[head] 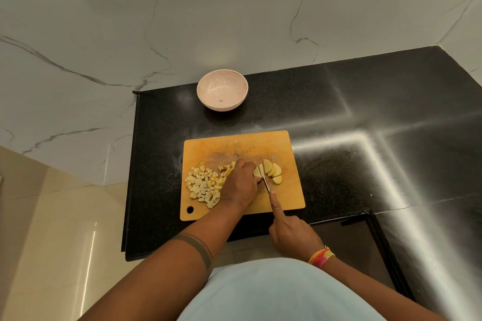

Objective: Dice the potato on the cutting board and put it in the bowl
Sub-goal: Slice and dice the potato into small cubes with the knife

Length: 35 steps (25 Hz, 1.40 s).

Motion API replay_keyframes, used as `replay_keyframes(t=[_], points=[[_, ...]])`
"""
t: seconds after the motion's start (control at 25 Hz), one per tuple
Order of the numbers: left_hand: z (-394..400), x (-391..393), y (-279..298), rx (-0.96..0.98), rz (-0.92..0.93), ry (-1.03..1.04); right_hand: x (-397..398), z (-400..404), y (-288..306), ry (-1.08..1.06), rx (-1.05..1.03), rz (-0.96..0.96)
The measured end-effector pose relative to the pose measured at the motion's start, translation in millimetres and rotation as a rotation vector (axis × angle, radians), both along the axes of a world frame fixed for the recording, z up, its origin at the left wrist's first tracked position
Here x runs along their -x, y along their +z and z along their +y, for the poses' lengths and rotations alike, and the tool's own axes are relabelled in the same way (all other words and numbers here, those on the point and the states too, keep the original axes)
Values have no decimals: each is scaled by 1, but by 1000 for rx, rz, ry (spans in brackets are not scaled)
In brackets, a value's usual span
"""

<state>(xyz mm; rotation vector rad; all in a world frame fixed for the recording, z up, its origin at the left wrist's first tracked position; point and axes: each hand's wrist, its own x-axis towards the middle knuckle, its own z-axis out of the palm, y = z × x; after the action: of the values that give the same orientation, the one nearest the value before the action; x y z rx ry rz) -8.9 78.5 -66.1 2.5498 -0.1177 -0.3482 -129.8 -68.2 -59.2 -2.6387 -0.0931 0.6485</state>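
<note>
Left hand (241, 185) pins potato slices (271, 172) mid-board; right hand (293, 236) apparently grips knife (266, 185).

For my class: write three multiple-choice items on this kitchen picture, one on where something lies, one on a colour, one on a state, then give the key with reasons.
1. Where is the pile of diced potato?
A. in the bowl
B. on the left part of the cutting board
C. on the counter

2. What colour is the bowl?
A. pale pink
B. green
C. black

3. What does the right hand hold?
A. nothing
B. a spoon
C. a knife

Key: 1 B, the cubes lie on the cutting board; 2 A, its rim and wall are pink; 3 C, the knife blade runs from under its forefinger.
</note>
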Motion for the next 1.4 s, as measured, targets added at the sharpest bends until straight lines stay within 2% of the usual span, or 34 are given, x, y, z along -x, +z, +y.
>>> replay_keyframes(t=[0.24, 0.84, 1.2, 1.4], points=[[2, 7, 3, 56, -5, 48, -8, 6, 5, -63, -56, -90], [-2, 7, 7, 25, -30, 110, -41, 16, 3, -42, 16, -37], [-6, 6, 5, 29, -19, 144, -11, 5, 0, 2, -9, -35], [-9, 8, 12, 37, 25, 166, -4, -2, 10, -51, -66, -61]])
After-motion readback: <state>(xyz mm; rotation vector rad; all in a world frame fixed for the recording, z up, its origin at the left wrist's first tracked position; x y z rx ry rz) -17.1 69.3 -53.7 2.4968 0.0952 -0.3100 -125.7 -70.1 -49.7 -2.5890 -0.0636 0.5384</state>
